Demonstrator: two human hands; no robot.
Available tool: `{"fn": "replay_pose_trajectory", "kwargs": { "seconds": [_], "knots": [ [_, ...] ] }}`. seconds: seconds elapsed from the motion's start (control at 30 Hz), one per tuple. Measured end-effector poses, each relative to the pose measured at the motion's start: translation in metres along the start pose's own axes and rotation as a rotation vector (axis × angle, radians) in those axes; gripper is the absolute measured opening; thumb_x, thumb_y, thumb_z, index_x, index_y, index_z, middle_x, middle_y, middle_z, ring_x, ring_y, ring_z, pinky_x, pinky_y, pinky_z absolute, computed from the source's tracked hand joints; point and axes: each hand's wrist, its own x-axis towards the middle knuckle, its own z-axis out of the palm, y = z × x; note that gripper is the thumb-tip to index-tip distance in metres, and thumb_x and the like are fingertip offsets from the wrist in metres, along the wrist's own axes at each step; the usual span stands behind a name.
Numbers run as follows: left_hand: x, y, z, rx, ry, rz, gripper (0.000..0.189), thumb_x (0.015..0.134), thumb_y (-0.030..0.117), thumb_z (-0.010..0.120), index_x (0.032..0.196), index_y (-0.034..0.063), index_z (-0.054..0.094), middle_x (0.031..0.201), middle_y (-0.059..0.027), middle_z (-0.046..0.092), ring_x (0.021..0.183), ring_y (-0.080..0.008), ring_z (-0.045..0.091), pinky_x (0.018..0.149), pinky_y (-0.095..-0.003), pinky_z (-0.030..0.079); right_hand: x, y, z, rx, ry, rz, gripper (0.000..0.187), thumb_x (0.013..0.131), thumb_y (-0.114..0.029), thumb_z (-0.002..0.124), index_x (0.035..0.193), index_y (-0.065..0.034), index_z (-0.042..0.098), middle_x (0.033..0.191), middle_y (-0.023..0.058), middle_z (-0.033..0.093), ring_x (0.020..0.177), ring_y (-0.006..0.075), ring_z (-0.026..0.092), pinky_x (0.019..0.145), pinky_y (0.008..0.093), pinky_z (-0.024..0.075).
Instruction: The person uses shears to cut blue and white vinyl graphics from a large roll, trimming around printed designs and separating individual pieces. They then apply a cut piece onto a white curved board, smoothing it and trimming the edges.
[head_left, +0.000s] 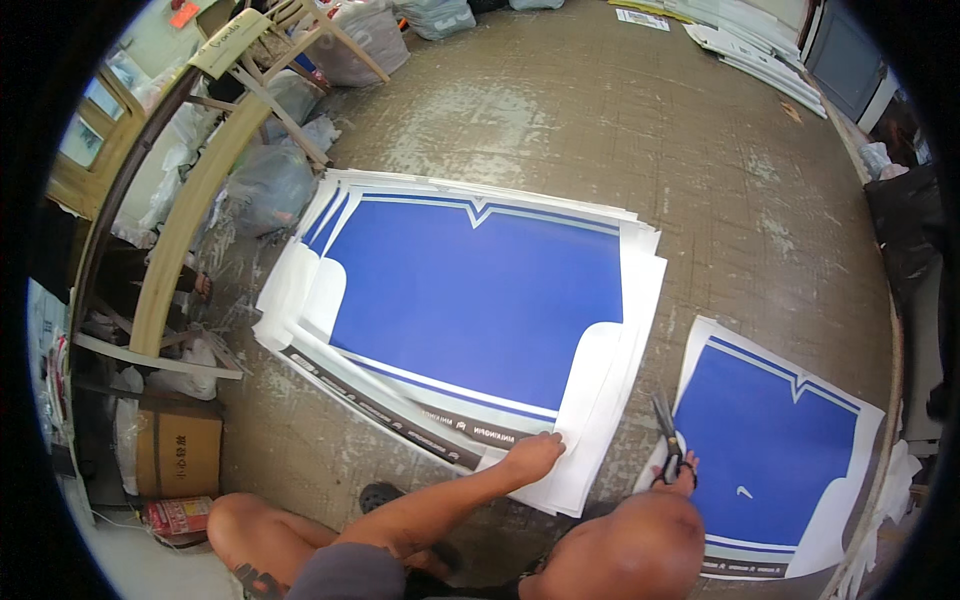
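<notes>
A stack of large white sheets printed with blue garment panels lies on the floor before me. My left hand grips the lower right edge of the top sheet, whose lower left part is lifted and blurred. My right hand, partly hidden behind my knee, holds black-handled scissors, blades pointing away from me. Beside it on the right lies another printed sheet with a blue panel and a V-notch at its top edge.
A cardboard box and a wooden frame stand at the left, near plastic bags. Another person's foot shows beneath the frame. White boards lie at the upper right. A dark shoe is near my legs.
</notes>
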Motion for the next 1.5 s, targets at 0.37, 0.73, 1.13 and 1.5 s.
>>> {"fn": "replay_pose_trajectory", "kwargs": {
  "seconds": [0.37,0.73,1.13,1.5],
  "knots": [
    [0.0,0.05,0.046,-0.928,-0.193,-0.064,0.123,0.066,0.049,0.084,0.149,-0.0063,0.013,0.14,-0.0264,0.04,0.13,-0.0377,0.04,0.108,-0.048,0.035,0.168,-0.127,0.036,0.793,-0.417,0.271,0.015,0.083,-0.001,0.06,0.098,-0.0011,0.063,0.085,0.0051,0.064,0.078,0.0161,0.059,0.07,0.032,0.0466],
    [0.066,0.02,0.011,-1.604,0.715,-0.336,0.089,0.083,0.017,0.075,0.146,0.0042,0.012,0.139,-0.0187,0.04,0.128,-0.0277,0.041,0.106,-0.0384,0.037,0.135,-0.218,0.03,1.057,-1.07,0.003,0.015,0.087,0.005,0.063,0.099,0.002,0.054,0.109,0.0171,0.068,0.1,0.0223,0.067,0.09,0.0336,0.0516],
    [0.021,-0.212,-0.095,-1.722,1.078,-0.532,0.051,0.084,0.007,0.067,0.128,-0.0004,0.041,0.113,-0.0184,0.057,0.105,-0.03,0.059,0.091,-0.0451,0.049,0.105,-0.084,0.008,0.925,-0.582,0.287,0.012,0.088,0.002,0.063,0.097,0.0019,0.055,0.106,0.0165,0.069,0.091,0.0211,0.068,0.08,0.0299,0.0529],
    [-0.07,-0.306,-0.072,-1.53,1.47,-1.125,0.027,0.086,0.001,0.058,0.111,0.0062,0.049,0.087,-0.0094,0.06,0.063,-0.0186,0.057,0.044,-0.034,0.042,0.077,-0.017,0.052,0.753,-0.445,0.445,0.016,0.093,-0.003,0.06,0.107,0.0033,0.054,0.111,0.0105,0.065,0.096,0.0139,0.061,0.087,0.027,0.051]
  ]
}}
